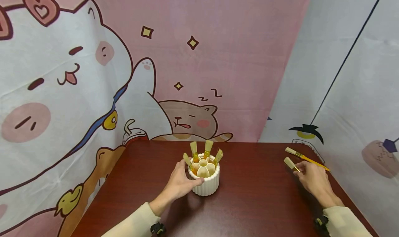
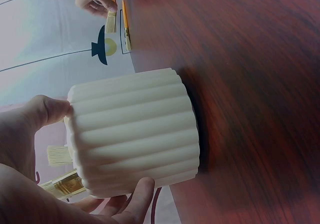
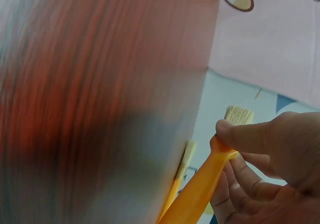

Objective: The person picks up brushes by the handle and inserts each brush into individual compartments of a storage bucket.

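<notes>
My left hand (image 1: 182, 182) grips the near left side of a white ribbed holder (image 1: 209, 187), thumb at the rim and fingers around its wall. The holder stands upright on the table, with several brushes (image 1: 208, 147) in its outer compartments, bristles up. In the left wrist view the holder's wall (image 2: 135, 134) fills the middle. At the right, my right hand (image 1: 314, 180) pinches a paintbrush (image 1: 290, 163) near its bristles. The right wrist view shows its orange handle (image 3: 197, 189) between thumb and fingers. Another yellow-handled brush (image 1: 307, 158) lies on the table just beyond that hand.
The dark red wooden table (image 1: 249, 195) reaches back to a printed cloth backdrop (image 1: 237, 57) with cartoon cats. The cloth also hangs close along the table's right edge. Low front compartments of the holder (image 1: 203, 172) show no brush.
</notes>
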`<move>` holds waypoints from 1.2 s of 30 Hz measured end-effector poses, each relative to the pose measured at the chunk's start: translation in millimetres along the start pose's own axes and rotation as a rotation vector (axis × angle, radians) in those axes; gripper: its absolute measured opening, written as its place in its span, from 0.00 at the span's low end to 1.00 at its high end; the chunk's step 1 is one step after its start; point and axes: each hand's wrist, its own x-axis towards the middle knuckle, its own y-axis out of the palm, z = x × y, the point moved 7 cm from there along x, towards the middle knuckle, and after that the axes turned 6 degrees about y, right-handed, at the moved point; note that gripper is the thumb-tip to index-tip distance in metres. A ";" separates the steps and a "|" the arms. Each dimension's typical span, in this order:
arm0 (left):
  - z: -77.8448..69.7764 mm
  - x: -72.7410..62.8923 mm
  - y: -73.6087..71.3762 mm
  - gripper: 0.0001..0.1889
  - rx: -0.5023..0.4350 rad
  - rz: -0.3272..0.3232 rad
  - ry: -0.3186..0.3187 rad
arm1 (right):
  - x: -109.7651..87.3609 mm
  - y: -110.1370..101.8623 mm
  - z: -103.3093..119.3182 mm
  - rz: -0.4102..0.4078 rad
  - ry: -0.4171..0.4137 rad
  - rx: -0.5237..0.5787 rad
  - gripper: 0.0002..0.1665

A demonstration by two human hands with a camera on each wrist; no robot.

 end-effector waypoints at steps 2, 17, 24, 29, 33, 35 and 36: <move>-0.1 -0.6 -0.5 0.51 0.006 0.001 0.002 | -2.1 0.1 8.9 -0.001 -0.011 0.007 0.19; 2.8 1.4 -0.6 0.58 0.010 0.025 -0.013 | -15.9 0.8 67.5 0.023 -0.105 0.056 0.16; 3.9 3.6 0.2 0.57 0.003 0.036 -0.013 | -21.2 -1.3 91.5 0.012 -0.153 0.069 0.16; 4.8 4.0 0.8 0.57 0.014 0.040 -0.016 | -24.2 -6.3 111.0 0.010 -0.170 0.085 0.16; 5.3 4.3 0.7 0.57 0.020 0.038 -0.013 | -26.1 -11.9 126.1 -0.010 -0.193 0.095 0.16; 5.4 4.4 0.5 0.56 0.018 0.037 -0.011 | -26.8 -13.7 132.5 -0.015 -0.204 0.100 0.16; 5.7 4.2 0.5 0.55 0.020 0.036 -0.009 | -27.1 -14.2 135.5 -0.017 -0.209 0.100 0.16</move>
